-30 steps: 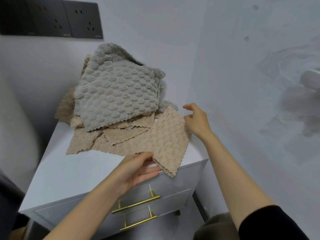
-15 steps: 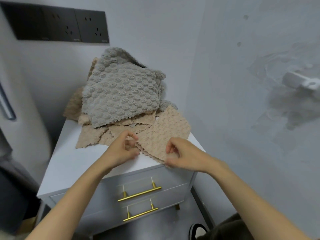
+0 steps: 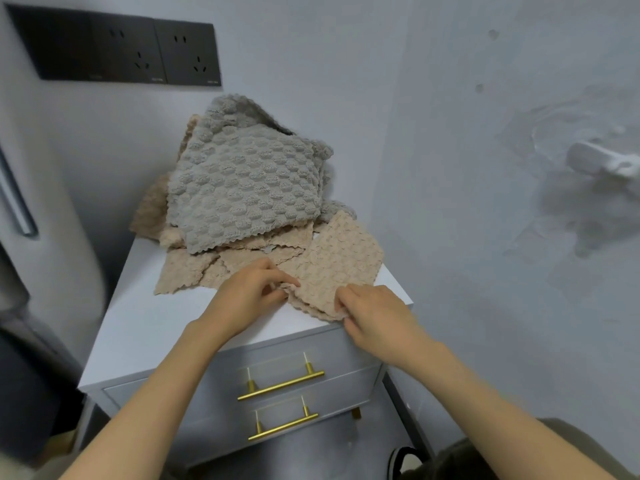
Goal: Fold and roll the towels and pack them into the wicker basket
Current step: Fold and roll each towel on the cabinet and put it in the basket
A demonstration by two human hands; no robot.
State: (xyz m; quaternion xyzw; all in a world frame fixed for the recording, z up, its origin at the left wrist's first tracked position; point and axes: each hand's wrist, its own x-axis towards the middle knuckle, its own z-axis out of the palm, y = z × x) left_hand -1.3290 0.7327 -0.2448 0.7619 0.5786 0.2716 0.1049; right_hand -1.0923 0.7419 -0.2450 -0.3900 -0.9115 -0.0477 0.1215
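White drawer cabinet (image 3: 145, 327) stands in a corner of pale walls and carries all the cloths. At its near edge both hands hold the beige towel (image 3: 332, 268): the left hand (image 3: 249, 292) pinches the near left corner and the right hand (image 3: 374, 313) the near right corner, each grip clenched on cloth. From the grips the towel stretches away toward the far right, so I judge a fold goes away from the person. Just behind lies the pile with a grey towel (image 3: 242, 188) on top. No wicker basket shows.
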